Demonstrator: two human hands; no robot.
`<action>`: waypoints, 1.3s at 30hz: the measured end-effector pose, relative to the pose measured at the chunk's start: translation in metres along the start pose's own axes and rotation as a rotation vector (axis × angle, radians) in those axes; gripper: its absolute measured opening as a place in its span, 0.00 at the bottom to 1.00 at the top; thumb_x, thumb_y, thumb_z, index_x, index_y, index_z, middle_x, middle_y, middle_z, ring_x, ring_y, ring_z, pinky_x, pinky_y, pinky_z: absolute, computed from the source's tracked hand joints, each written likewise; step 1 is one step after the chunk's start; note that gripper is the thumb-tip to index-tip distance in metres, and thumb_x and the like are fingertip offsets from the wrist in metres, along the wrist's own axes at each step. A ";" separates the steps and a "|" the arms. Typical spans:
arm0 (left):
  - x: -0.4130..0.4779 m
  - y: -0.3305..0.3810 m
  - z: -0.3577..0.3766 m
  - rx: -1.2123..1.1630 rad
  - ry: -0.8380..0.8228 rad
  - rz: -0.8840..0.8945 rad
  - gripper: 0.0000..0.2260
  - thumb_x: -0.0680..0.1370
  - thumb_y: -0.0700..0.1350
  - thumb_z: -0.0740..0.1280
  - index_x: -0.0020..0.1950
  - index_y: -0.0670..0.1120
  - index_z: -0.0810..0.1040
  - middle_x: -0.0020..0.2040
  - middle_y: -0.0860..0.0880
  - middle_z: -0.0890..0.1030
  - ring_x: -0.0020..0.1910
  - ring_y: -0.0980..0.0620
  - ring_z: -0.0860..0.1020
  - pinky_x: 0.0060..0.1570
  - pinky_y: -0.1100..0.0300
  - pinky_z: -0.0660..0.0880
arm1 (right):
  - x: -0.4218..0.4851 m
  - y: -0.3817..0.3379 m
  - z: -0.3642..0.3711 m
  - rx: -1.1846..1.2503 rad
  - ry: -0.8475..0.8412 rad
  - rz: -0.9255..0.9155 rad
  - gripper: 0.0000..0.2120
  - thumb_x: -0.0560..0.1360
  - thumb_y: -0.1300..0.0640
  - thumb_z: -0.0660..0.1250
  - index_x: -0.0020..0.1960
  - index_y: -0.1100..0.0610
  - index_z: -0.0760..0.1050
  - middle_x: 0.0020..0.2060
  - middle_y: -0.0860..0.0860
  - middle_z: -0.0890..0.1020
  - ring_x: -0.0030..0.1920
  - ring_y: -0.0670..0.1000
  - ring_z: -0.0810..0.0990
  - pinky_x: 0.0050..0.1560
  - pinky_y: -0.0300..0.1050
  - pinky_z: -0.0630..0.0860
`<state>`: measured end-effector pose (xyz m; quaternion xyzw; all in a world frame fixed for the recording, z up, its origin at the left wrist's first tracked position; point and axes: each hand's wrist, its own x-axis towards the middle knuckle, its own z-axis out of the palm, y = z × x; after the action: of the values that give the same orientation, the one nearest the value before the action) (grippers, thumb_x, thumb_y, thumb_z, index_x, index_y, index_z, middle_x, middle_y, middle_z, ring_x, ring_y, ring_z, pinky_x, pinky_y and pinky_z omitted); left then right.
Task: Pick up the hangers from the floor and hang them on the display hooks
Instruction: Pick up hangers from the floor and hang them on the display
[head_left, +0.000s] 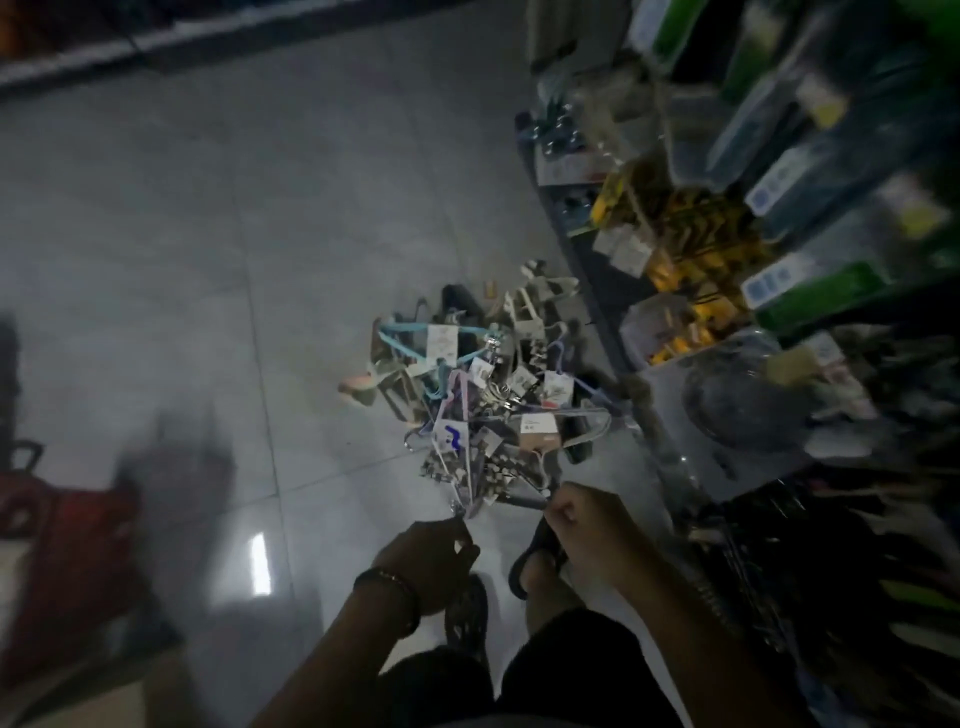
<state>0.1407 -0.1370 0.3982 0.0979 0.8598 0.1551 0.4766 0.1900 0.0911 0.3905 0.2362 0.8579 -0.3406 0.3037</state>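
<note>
A tangled pile of hangers with paper tags lies on the grey tiled floor beside the shelving. My left hand grips the hook end of a bundle of hangers at the pile's near edge. My right hand is curled around another hanger's end just to the right of it. Both hands sit low, above my feet. The picture is dim and blurred, so single hangers are hard to tell apart.
Display shelving full of packaged goods runs along the right side. A red object stands at the left on the floor. My sandalled feet stand just behind the pile. Another shelf base crosses the top left.
</note>
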 end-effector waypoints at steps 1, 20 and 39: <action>0.018 -0.004 -0.002 -0.031 0.001 -0.031 0.12 0.84 0.58 0.62 0.62 0.56 0.80 0.59 0.49 0.84 0.56 0.48 0.83 0.58 0.51 0.81 | 0.027 0.000 0.002 -0.019 -0.045 0.004 0.09 0.83 0.50 0.64 0.50 0.54 0.80 0.48 0.52 0.85 0.48 0.53 0.83 0.51 0.49 0.80; 0.512 -0.166 0.043 0.074 -0.119 -0.101 0.28 0.83 0.59 0.63 0.81 0.52 0.64 0.85 0.46 0.57 0.81 0.40 0.59 0.76 0.43 0.66 | 0.552 -0.022 0.176 -0.343 -0.085 -0.212 0.06 0.81 0.58 0.66 0.57 0.56 0.74 0.49 0.55 0.78 0.52 0.58 0.81 0.42 0.45 0.71; 0.576 -0.218 0.115 0.008 -0.147 -0.001 0.31 0.83 0.63 0.58 0.84 0.60 0.53 0.85 0.56 0.35 0.83 0.35 0.35 0.77 0.27 0.39 | 0.711 -0.082 0.196 -0.779 0.086 -0.390 0.12 0.82 0.55 0.66 0.64 0.56 0.81 0.60 0.58 0.79 0.60 0.62 0.79 0.59 0.54 0.76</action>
<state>-0.0691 -0.1380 -0.1918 0.1108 0.8230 0.1437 0.5382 -0.2900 0.0362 -0.1723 -0.0486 0.9627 -0.0324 0.2643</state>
